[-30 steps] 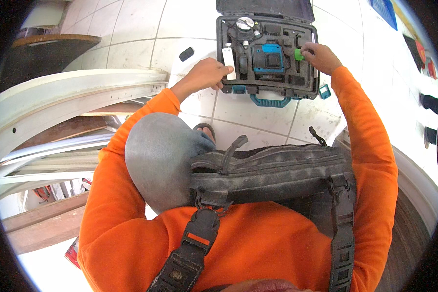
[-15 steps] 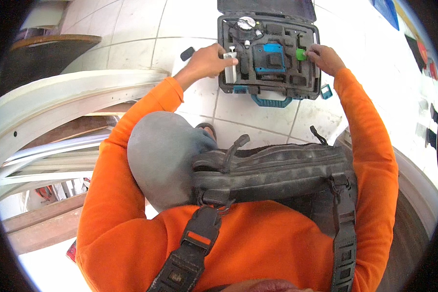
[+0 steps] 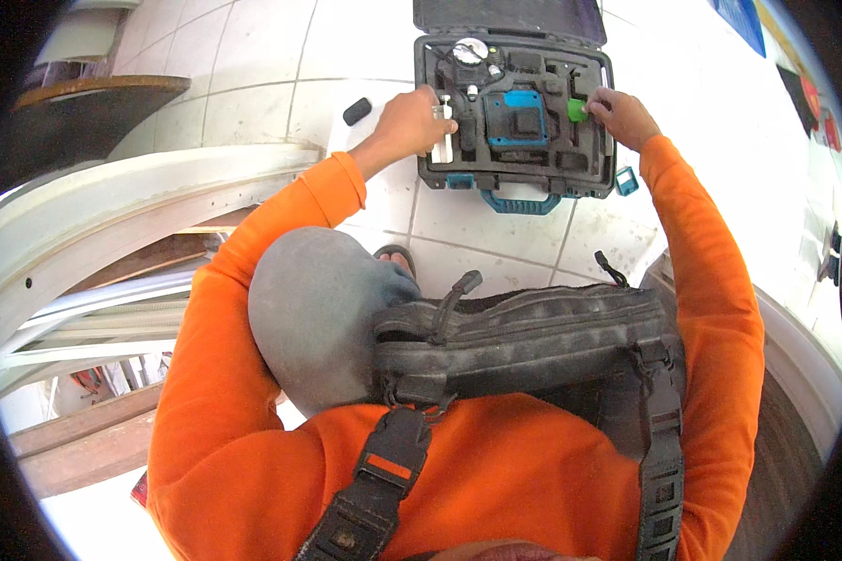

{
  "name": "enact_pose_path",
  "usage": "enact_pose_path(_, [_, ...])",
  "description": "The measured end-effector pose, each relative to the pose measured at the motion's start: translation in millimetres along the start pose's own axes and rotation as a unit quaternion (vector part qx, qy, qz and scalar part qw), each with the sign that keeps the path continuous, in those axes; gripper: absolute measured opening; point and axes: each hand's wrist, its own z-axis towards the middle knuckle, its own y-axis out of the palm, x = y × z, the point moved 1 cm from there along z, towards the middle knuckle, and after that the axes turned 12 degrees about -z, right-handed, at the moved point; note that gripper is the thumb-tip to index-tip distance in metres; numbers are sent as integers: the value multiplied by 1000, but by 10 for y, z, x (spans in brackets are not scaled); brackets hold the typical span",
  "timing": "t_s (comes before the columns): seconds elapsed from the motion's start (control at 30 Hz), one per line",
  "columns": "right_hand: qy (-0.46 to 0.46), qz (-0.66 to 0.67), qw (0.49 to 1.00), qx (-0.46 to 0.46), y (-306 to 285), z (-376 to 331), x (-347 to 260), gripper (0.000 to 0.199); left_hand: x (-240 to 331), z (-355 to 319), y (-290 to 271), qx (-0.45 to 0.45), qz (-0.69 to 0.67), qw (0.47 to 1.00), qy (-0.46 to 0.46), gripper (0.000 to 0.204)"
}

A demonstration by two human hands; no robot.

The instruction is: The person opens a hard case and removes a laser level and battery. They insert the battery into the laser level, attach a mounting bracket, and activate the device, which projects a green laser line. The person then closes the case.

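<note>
Pale glazed floor tiles [image 3: 253, 84] with thin grey grout lines carry the scene, curved white mouldings [image 3: 112, 215] and raw timber boards stacked along the floor's left edge. A small dark oblong object [image 3: 356, 111] lies alone on the tile, just left of the case. Next to it the person's left hand [image 3: 410, 122] is curled around a slim white cylindrical piece [image 3: 442, 140] at the left edge of the open tool case [image 3: 515, 182], fingers wrapped narrowly about it; whether the piece is fully seated in its slot cannot be told. The hard black case lies flat on the floor, lid propped back, its dark foam insert cut into fitted pockets that hold a round white dial [image 3: 470, 50] near the far edge and a boxy blue instrument [image 3: 517, 119] at the centre. At the case's right edge the right hand [image 3: 622, 117] pinches a small bright green block [image 3: 577, 110] between fingertips. Judged from this, the smooth white cylinder could slip and strike the hard tile, and a part pressed askew into the snug foam could jam or keep the lid from closing. An orange long-sleeved shirt, a grey head covering and a worn grey webbing pack [image 3: 533, 327] fill the foreground.
</note>
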Motion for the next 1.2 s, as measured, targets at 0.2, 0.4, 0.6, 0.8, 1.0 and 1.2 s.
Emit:
enact_pose_path(0.2, [-25, -14, 999, 15, 59, 36, 76, 25, 85, 61, -38, -47, 2, 998, -39, 35])
enact_pose_path(0.4, [-23, -27, 999, 19, 85, 80, 39, 27, -113, 288, 84, -96, -37, 990, -93, 51])
enact_pose_path(0.6, [-4, 28, 999, 33, -9, -6, 39, 29, -72, -83, 65, 50, -31, 998, -9, 61])
enact_pose_path(0.8, [109, 24, 989, 95, 113, -100, 618, 28, -1489, 135, -395, 189, 35, 980, -54, 36])
enact_pose_path(1.0, [167, -71, 964, -195, 652, -627, 1742, 18, -1638, 242, -164, 173, 72, 982, -20, 43])
enact_pose_path(1.2, [236, -5, 955, -182, 561, -595, 1470, 21, -1220, 539, -541, 183, -169, 968, 5, 41])
